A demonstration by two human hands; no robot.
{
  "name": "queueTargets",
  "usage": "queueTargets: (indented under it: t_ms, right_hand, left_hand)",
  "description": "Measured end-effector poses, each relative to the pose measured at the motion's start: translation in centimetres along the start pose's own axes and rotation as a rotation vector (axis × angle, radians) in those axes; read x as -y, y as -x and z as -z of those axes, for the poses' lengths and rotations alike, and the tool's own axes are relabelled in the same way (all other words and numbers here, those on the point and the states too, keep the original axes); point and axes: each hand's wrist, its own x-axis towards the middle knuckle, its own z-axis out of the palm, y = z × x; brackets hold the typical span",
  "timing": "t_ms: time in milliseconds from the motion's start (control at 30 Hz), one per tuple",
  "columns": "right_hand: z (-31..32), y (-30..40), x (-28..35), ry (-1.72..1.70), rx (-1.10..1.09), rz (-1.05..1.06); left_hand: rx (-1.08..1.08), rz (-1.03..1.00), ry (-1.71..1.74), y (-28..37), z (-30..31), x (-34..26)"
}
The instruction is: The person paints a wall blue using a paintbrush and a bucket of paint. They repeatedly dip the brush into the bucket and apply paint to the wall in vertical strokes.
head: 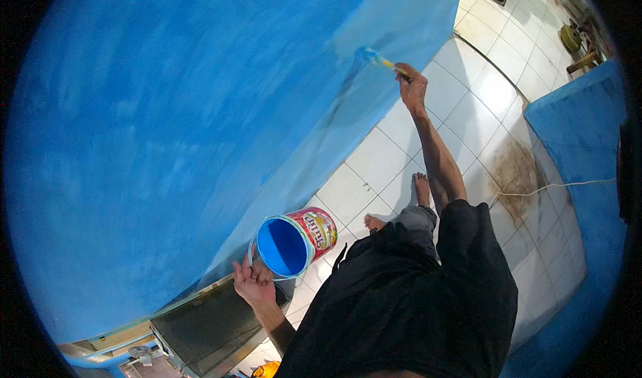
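Observation:
My right hand grips the yellow handle of a paintbrush. Blue paint coats the bristles, which meet the blue wall near its right edge; the brush looks slightly blurred. Fingers of my left hand are hooked around the pale wire handle of a red printed bucket. Blue paint lies inside it, part of its surface in dark shadow. Deeper blue covers much of the wall, with paler, streaky patches around the brush and along the lower edge.
White floor tiles run along the wall's foot. A brown stain and a white cord are to the right, near another blue wall. A dark-topped cabinet stands at lower left. Wooden furniture is at upper right.

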Motion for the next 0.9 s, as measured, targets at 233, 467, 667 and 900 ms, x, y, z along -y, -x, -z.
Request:
queueTargets:
  t_ms: [233, 467, 667, 900]
  right_hand:
    - [-2.1, -0.8, -2.8, 0.209, -0.329, -0.047]
    - [-8.4, 15.9, 5.7, 0.188, 0.096, 0.013]
    - [-6.0, 17.7, 7.6, -0.087, 0.505, 0.026]
    - [-2.6, 3.9, 2.5, 0.019, 0.304, 0.098]
  left_hand:
    - [-0.003, 0.001, -0.042, -0.3, -1.5, 0.0]
    - [-0.020, -0.012, -0.081, -0.4, -2.0, 0.4]
    - [-0.102, -0.019, -0.067, 0.4, -4.1, 0.6]
    - [-0.059, -0.037, -0.056, 1.6, -3.5, 0.1]
